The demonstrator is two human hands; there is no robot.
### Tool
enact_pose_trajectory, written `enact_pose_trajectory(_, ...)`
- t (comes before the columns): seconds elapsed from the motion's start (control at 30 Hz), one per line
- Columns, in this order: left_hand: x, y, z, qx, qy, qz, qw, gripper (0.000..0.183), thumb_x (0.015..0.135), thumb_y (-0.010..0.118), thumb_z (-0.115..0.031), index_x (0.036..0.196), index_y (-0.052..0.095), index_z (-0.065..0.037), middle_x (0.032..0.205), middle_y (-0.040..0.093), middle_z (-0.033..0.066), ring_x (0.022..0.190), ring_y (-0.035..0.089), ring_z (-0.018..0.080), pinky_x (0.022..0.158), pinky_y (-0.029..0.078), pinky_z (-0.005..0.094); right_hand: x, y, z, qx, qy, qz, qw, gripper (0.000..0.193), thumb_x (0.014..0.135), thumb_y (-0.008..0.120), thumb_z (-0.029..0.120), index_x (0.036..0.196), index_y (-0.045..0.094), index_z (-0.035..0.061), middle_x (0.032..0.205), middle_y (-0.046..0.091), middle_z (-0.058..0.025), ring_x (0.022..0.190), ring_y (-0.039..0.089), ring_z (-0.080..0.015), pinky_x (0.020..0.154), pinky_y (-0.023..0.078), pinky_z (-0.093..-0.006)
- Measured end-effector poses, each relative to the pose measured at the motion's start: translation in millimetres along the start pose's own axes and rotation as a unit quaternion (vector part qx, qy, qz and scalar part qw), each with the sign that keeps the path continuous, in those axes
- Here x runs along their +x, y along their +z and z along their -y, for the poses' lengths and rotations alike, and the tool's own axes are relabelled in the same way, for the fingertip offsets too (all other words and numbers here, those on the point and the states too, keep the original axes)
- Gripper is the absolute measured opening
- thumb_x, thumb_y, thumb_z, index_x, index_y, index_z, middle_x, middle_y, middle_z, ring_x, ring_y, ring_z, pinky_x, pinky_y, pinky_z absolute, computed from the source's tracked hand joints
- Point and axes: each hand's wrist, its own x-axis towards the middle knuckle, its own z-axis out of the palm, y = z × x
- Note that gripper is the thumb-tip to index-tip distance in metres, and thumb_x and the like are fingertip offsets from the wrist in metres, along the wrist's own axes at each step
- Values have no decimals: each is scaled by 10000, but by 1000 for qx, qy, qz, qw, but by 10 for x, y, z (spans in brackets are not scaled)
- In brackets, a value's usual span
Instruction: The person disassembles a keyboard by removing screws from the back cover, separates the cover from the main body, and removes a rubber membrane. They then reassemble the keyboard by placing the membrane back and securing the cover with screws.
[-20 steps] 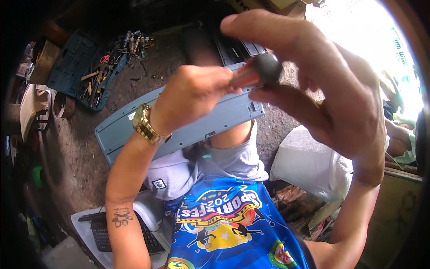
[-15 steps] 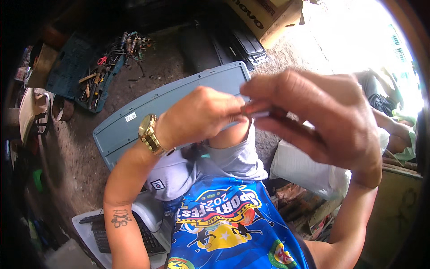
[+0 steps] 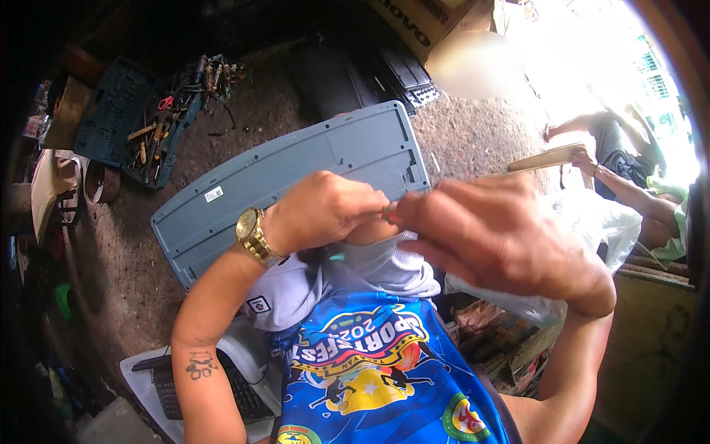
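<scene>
Head view, one entry per item.

1. My left hand (image 3: 325, 211): curled, fingertips bunched and pinching a small part (image 3: 390, 214) where it meets the other hand. A gold wristwatch (image 3: 254, 235) sits on that wrist.

2. My right hand (image 3: 503, 240): close to the camera, fingers drawn together, tips closed on the same small part from the opposite side. The part is too small and too covered to identify; only a sliver shows between the fingertips.

3. Grey keyboard case (image 3: 296, 181): underside up, lying across my lap just beyond and under both hands, long edge running from lower left to upper right.

4. Blue printed shirt (image 3: 377, 370): directly below the hands.

5. Open tool case (image 3: 140, 133) with screwdrivers and pliers: well off to the left of my left hand, on the ground.

6. Second keyboard, black keys in a pale frame (image 3: 185, 385): below my left elbow.

7. White plastic bag (image 3: 592, 229): just behind my right hand.

Handling note, as I judge it: keep both pinches steady and directly above the case, so that the part, if it slips, lands on the panel and not on the gritty ground.
</scene>
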Motion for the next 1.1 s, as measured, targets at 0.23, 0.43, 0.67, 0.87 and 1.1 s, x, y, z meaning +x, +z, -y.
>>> enact_pose_trajectory(0.23,-142,212,-150,104,29,-64,992,253,857,754,-82,1106,712,-64,1015,774,150,965,767,319,864,630,409,-37,110,282,-244,-152,89,954,207,892,618,223,1039,602,79,850,578,-79,720,627,-175,520,429,-280)
enact_pose_trajectory(0.43,-160,247,-118,89,55,-89,991,259,833,804,-108,1064,702,-52,981,772,129,892,769,311,847,633,405,8,-58,436,-289,-125,89,945,223,886,655,236,1098,655,166,1001,581,-77,773,580,-166,595,392,-276)
enact_pose_trajectory(0.67,-126,336,-154,105,58,-167,979,210,815,818,-182,910,670,-66,848,715,74,775,730,276,717,598,394,9,-114,452,-257,-174,99,946,434,867,689,253,1300,678,259,1205,592,-160,810,566,-160,576,364,-272)
enact_pose_trajectory(0.87,-200,303,-107,97,40,-125,987,221,829,775,-136,1015,697,-46,925,754,115,836,755,305,749,614,412,-59,-94,435,-259,-111,138,950,539,845,670,266,1382,641,295,1217,581,-150,775,554,-141,579,381,-253)
enact_pose_trajectory(1.1,184,-9,-149,145,96,-179,968,254,795,785,-145,1013,681,-66,823,699,95,731,706,301,681,587,390,-85,-139,259,-184,-70,-27,980,637,877,723,164,1496,578,198,1065,641,-153,753,674,-201,554,514,-275)
